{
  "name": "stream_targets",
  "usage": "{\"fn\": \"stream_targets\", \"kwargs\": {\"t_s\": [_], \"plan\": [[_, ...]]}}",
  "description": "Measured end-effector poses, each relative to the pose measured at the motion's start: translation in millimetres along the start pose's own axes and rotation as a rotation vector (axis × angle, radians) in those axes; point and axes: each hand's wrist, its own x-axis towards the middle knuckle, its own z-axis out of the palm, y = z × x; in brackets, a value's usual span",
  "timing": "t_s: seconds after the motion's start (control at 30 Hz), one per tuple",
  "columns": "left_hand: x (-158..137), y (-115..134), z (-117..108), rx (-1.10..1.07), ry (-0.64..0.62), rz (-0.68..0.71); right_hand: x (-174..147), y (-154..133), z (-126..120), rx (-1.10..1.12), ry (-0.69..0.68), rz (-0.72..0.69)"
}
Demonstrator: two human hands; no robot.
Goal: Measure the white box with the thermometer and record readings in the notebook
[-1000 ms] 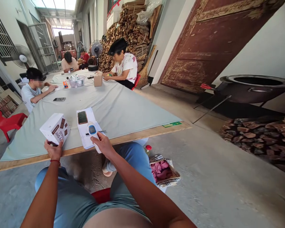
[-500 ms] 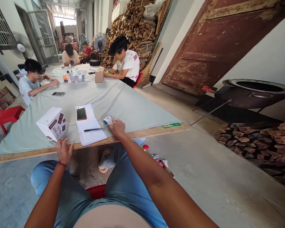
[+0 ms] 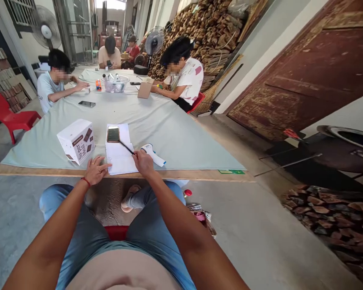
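My right hand is closed on a black pen, which slants up and left over the open notebook. At the notebook's lower left edge lies my left hand, fingers outstretched, one fingertip at the paper. A phone rests on the notebook's upper page. Just right of my right hand, a white and blue handheld device, which looks like an infrared thermometer, lies on the cloth. The white "Su-per Meal" box stands upright to the left of the notebook.
A pale green cloth covers the table. Farther back are another phone, a clear plastic basin holding bottles, an orange item and a cardboard box. Several people sit around the table. A red chair stands left.
My right hand has let go of the thermometer-like device, now turned on the cloth, and has taken up the pen. My left hand has moved right from the box to the notebook's edge.
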Motion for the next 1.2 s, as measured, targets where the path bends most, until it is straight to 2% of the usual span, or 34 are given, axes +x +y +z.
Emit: {"fn": "stream_targets", "kwargs": {"t_s": [0.1,0.2,0.27,0.37,0.5,0.67,1.2], "plan": [[0,6,-1,0.004,-0.036,-0.052,-9,-16,12,0.503,0.100,0.096],[0,10,-3,0.023,-0.063,-0.107,-21,-41,29,0.894,0.021,0.157],[0,12,-4,0.030,-0.079,-0.121,-30,-55,41,0.981,-0.035,0.194],[0,14,-5,0.022,-0.101,-0.134,-41,-64,54,0.908,-0.036,0.225],[0,17,-7,0.006,-0.109,-0.148,-49,-62,62,0.769,-0.012,0.204],[0,19,-8,-0.002,-0.131,-0.158,-49,-59,62,0.664,-0.046,0.196],[0,17,-5,-0.025,-0.169,-0.147,-49,-60,60,0.548,-0.097,0.177]]}}
